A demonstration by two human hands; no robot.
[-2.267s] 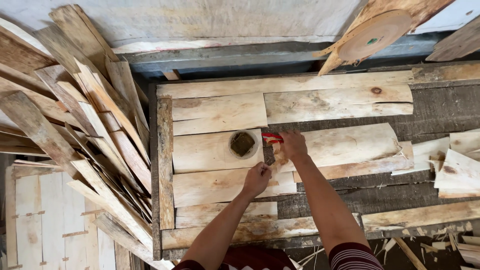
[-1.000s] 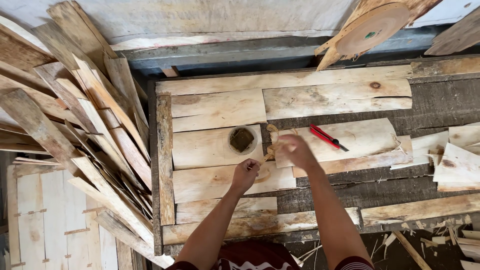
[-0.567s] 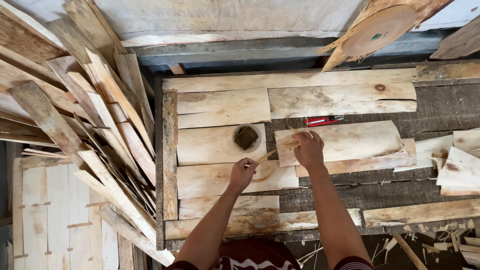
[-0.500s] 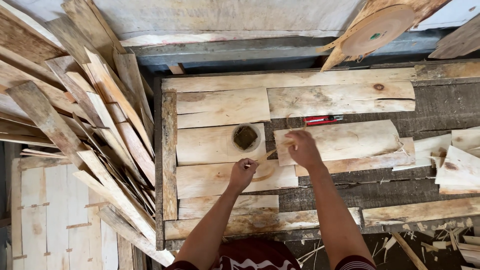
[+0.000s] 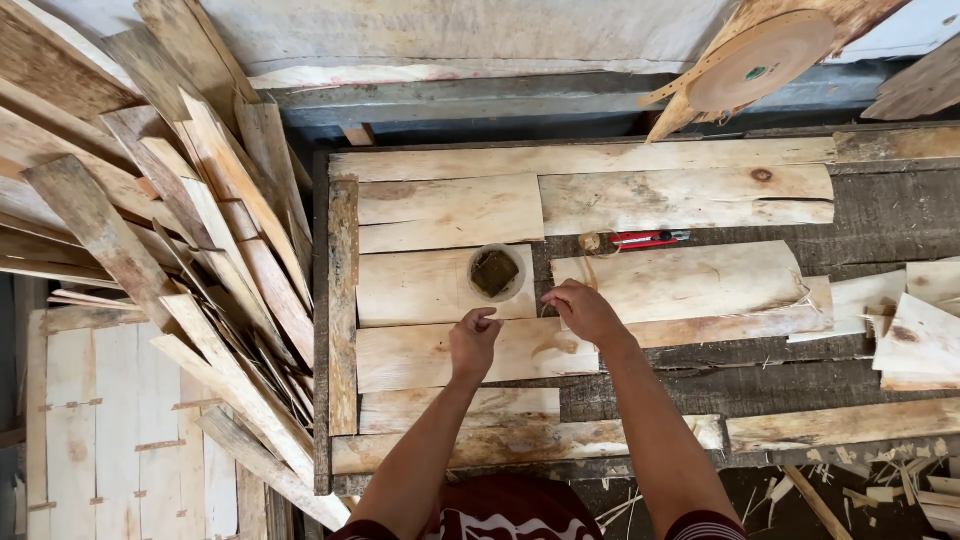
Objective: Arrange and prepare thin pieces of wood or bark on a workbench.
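Pinching something small, probably a nail, right hand (image 5: 583, 311) has fingers closed at the plank (image 5: 470, 352) seam; left hand (image 5: 473, 340) rests loosely curled just beside. Red-handled tool (image 5: 645, 238) lies near, behind. Judged nail-placing step; striking needs the tool grabbed.

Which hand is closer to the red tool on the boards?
The right hand. It sits just below and to the left of the red tool. The left hand is farther off to the left, below the small round cup.
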